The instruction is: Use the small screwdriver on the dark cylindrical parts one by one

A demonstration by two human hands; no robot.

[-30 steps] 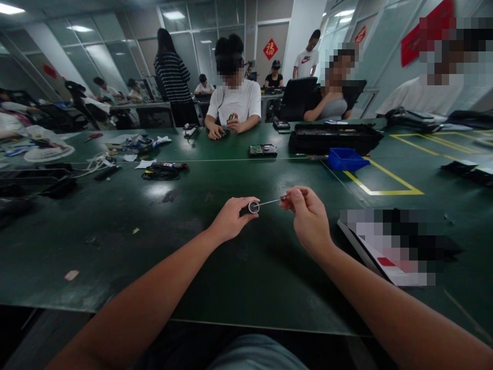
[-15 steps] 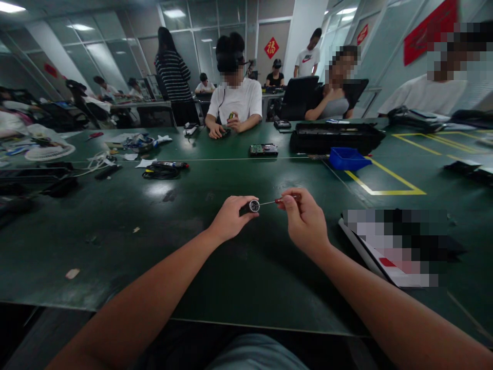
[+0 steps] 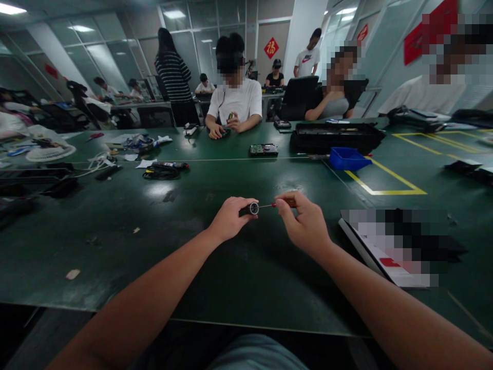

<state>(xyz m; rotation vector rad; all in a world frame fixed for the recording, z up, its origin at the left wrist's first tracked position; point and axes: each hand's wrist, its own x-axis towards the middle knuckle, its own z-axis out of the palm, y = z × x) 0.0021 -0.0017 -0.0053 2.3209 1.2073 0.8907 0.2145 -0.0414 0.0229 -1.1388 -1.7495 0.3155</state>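
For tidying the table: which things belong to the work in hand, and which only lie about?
In use: round part in left hand, screwdriver in right hand.
Lying about: blue tray, cables, board, black case.

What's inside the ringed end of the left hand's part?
The screwdriver shaft from the right hand reaches the part's opening. Deeper inside is too small to see; the left hand covers the rest.

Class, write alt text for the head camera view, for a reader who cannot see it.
A left hand pinches a small round part; the right hand holds a thin screwdriver to it, above a green table. Other people sit opposite.
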